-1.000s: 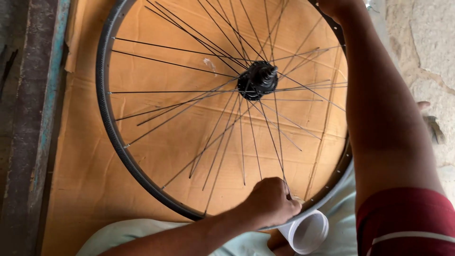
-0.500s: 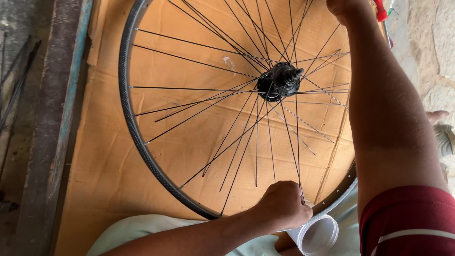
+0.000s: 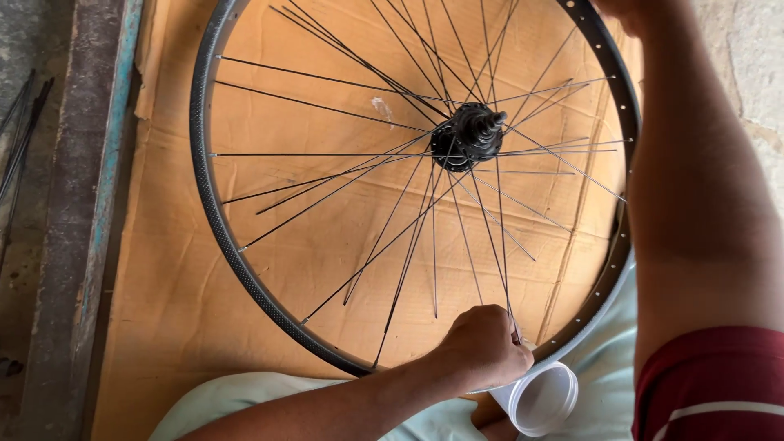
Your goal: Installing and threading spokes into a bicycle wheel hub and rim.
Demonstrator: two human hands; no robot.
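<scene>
My right hand [image 3: 625,8] is cut off by the top edge; only its heel and wrist show at the upper rim [image 3: 214,214], so I cannot tell whether it is spread or closed, or whether it grips the rim. Right forearm and a dark red sleeve [image 3: 709,384] cover the wheel's right side and hide part of the rim there. The rim's top arc is also out of frame. Left hand [image 3: 482,349] sits at the bottom of the wheel, fingers curled tight, thumb and fingertips pinched on the lower end of one spoke [image 3: 505,261] just inside the rim; the exact contact point is hidden behind my knuckles, and I cannot make out a nipple or tool. The wheel stands tilted over a sheet of brown cardboard [image 3: 163,327], black hub [image 3: 469,137] right of centre, spokes fanning out, several loose ends stopping short of the rim. A white cup [image 3: 541,398] lies just below my left hand, on my lap, mouth toward the camera; its inside looks pale and I cannot tell what, if anything, is in it. Pale green cloth [image 3: 245,400] covers my legs. At far left, a worn beam [image 3: 82,204] with blue paint runs top to bottom, and thin dark rods [image 3: 20,139] lie beyond it, partly cut off.
</scene>
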